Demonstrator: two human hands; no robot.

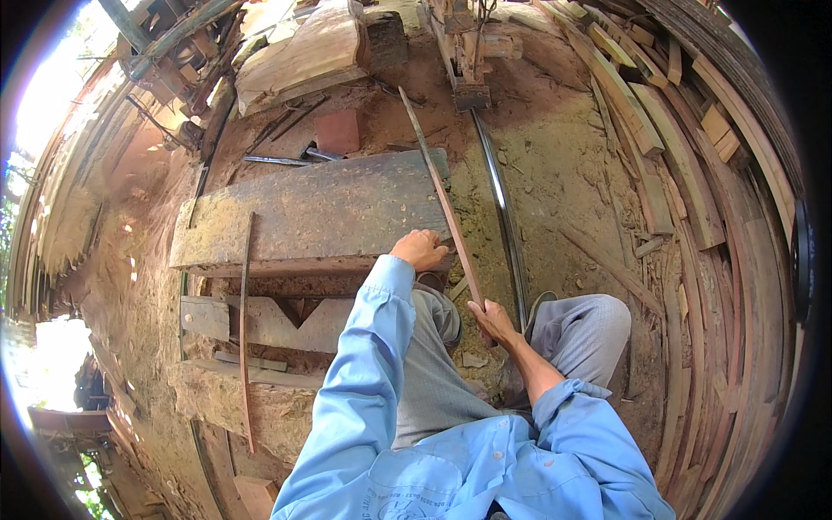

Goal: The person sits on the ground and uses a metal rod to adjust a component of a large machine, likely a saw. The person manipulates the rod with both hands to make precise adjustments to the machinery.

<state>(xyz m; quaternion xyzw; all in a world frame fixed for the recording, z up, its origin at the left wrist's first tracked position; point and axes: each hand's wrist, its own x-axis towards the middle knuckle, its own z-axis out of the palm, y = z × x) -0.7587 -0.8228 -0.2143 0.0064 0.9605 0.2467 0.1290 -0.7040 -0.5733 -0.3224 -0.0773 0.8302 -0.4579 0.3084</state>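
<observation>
My right hand [492, 322] is wrapped round the near end of a long, thin wooden strip [439, 184]. The strip slants away from me, up and to the left, past the right end of a thick timber slab [312, 208]. At that slab's near right corner is my left hand [422, 250], its fingers curled; whatever they may hold is hidden. A second thin strip [246, 334] lies across the slab's left part and reaches toward me over a board with a V-shaped notch [286, 321] and a nearer timber [260, 394].
A shiny metal rail [500, 204] runs along the ground right of the strip. Beyond the slab lie a hammer [322, 153], a metal bar [276, 160] and a reddish square piece [337, 132]. A broad plank [303, 56] lies farther back. Stacked lumber [693, 173] lines the right side.
</observation>
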